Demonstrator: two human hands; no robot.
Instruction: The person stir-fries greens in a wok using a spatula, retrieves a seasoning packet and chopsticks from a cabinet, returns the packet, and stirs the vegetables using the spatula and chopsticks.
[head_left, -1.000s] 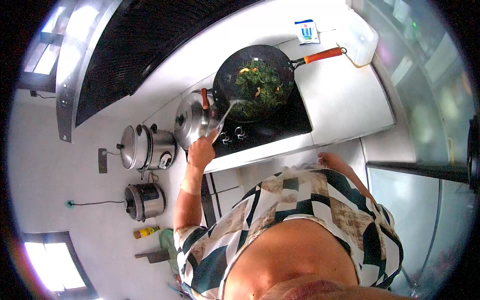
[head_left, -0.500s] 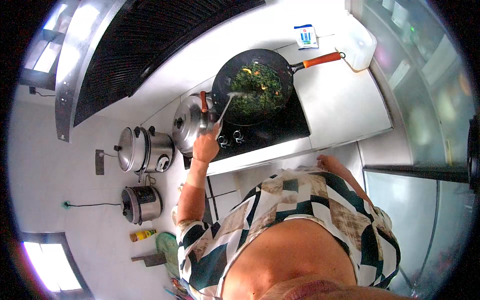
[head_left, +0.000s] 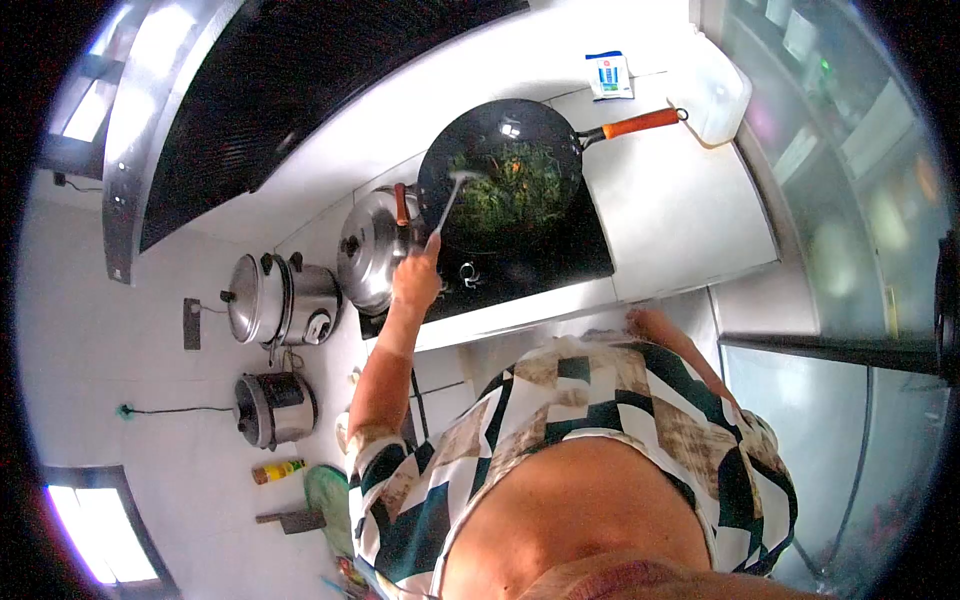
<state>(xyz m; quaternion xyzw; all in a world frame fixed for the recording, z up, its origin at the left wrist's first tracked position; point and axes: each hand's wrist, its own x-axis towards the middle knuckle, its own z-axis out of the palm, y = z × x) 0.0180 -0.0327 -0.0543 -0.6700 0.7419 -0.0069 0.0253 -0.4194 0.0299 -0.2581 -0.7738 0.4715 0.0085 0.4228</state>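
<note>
My left hand (head_left: 416, 281) is closed around the handle of a metal spatula (head_left: 450, 204). The spatula's blade is inside a dark wok (head_left: 480, 133), at the left edge of the chopped leafy greens (head_left: 520, 190), which have orange and yellow bits among them. The wok is on a black stove (head_left: 560, 258), its orange-brown handle pointing right. My right hand (head_left: 641, 321) is low in front of my patterned shirt, near the counter edge. Its fingers look curled, and what they hold, if anything, is hidden.
A lidded steel pot (head_left: 372, 255) with a red-brown handle stands left of the wok. Two cookers (head_left: 318, 290) (head_left: 293, 408), a yellow-labelled bottle (head_left: 277, 471) and a cleaver (head_left: 300, 521) are farther left. A white-blue packet (head_left: 609, 77) and translucent container (head_left: 722, 100) are at the back right.
My left hand has moved the spatula within the wok, and the greens lie differently. The view has shifted slightly. My right hand stays low in front of my shirt.
</note>
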